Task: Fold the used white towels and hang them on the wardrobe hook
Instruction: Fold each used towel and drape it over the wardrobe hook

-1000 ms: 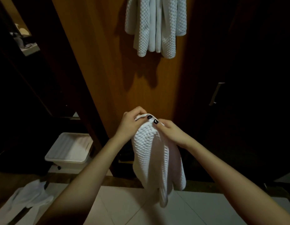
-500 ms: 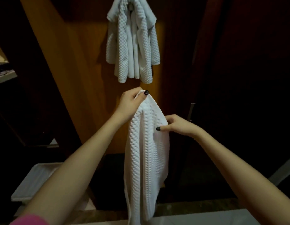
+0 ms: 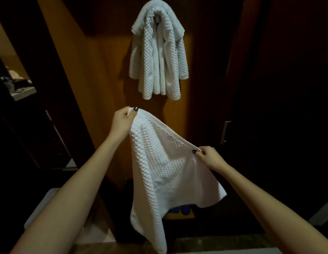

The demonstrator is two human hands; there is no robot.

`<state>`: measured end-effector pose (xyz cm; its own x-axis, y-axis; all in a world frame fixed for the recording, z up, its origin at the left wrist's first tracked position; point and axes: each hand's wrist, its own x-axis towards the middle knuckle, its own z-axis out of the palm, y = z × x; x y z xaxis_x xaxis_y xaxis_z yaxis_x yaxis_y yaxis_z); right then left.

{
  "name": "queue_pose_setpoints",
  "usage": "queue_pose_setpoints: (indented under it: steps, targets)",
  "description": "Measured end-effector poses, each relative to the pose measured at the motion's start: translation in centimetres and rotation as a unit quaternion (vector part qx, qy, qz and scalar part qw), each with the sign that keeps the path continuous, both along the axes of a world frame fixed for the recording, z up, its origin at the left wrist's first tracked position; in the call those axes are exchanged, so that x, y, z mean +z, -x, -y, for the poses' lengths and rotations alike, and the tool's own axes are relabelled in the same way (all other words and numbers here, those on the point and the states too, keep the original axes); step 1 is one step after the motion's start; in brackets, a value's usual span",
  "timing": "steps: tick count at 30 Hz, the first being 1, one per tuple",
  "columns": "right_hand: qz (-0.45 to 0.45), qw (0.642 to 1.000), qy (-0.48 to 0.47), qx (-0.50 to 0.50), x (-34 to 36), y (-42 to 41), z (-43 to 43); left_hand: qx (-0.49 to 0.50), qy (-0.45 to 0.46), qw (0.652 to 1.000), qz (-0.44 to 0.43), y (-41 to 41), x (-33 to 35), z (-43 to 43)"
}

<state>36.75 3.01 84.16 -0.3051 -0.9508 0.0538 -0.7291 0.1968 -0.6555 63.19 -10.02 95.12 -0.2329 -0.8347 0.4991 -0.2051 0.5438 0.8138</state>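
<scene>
A white waffle-weave towel [image 3: 165,171] hangs spread between my two hands in front of the wooden wardrobe panel [image 3: 97,85]. My left hand [image 3: 122,121] pinches its upper left corner, held higher. Lower and to the right, my right hand [image 3: 208,157] pinches the other top corner. The rest of the cloth droops down to the frame's lower edge. Above it, other white towels [image 3: 158,52] hang bunched over a hook on the panel; the hook itself is hidden by them.
A dark wardrobe door with a metal handle [image 3: 223,132] stands to the right. A white plastic bin [image 3: 49,204] sits low on the left behind my left forearm. Blue items [image 3: 179,209] lie on the wardrobe floor below the towel. A shelf [image 3: 22,92] shows far left.
My hands have drawn apart: the right hand moved down and right along the top edge, opening the bunched towel out flat. The view has tilted upward, bringing the hung towels fully into sight.
</scene>
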Motion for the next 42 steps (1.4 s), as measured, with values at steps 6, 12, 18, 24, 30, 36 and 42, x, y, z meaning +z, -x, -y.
queue_pose_setpoints:
  steps: [6, 12, 18, 24, 30, 36, 42]
  targets:
    - [0.106, 0.992, 0.063, 0.017, 2.4, -2.3, 1.8, 0.001, -0.063, 0.995, 0.081, -2.7, -3.8, 0.7]
    - [0.313, 0.943, 0.11, -0.031, 4.3, -4.4, 3.1, -0.114, -0.054, 0.988, 0.086, -3.9, -6.4, -0.3]
    - [0.415, 0.897, 0.13, -0.077, 4.4, -5.7, 3.0, -0.143, -0.111, 0.969, 0.167, -3.0, -8.0, -1.3]
    - [0.396, 0.892, 0.204, -0.074, 4.5, -7.3, 3.5, -0.149, -0.069, 0.966, 0.201, 0.8, -9.1, -3.7]
    - [0.328, 0.911, 0.231, -0.098, 3.8, -8.4, 3.9, -0.076, -0.088, 0.975, 0.187, 4.0, -10.8, -5.3]
    - [0.349, 0.901, 0.234, -0.108, 4.1, -8.1, 2.9, -0.047, -0.065, 0.978, 0.193, 2.6, -11.7, -3.9]
    - [0.389, 0.888, 0.225, -0.092, 4.9, -8.0, 1.6, -0.029, 0.024, 0.966, 0.257, 1.3, -12.9, -2.7]
